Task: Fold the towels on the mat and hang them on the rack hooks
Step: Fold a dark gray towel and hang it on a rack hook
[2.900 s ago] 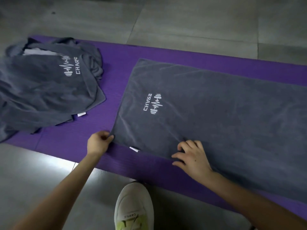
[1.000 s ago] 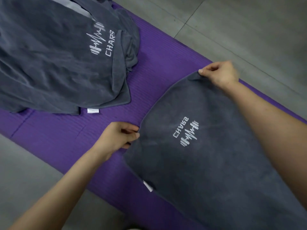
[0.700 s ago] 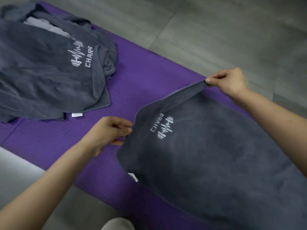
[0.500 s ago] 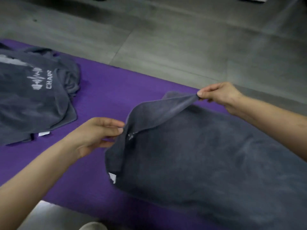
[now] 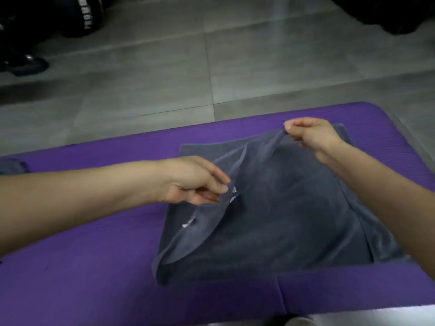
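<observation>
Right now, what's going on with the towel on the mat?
A person is mid-fold on the grey towel. The left hand and the right hand each pinch a corner of one end, held raised over the rest, which lies flat on the purple mat. The fold is not yet laid down.

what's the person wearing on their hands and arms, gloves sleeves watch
Nothing that shows. The left hand and right hand are bare, no gloves. The left forearm and right forearm are bare to the frame edge: no sleeves, watch or band.
</observation>
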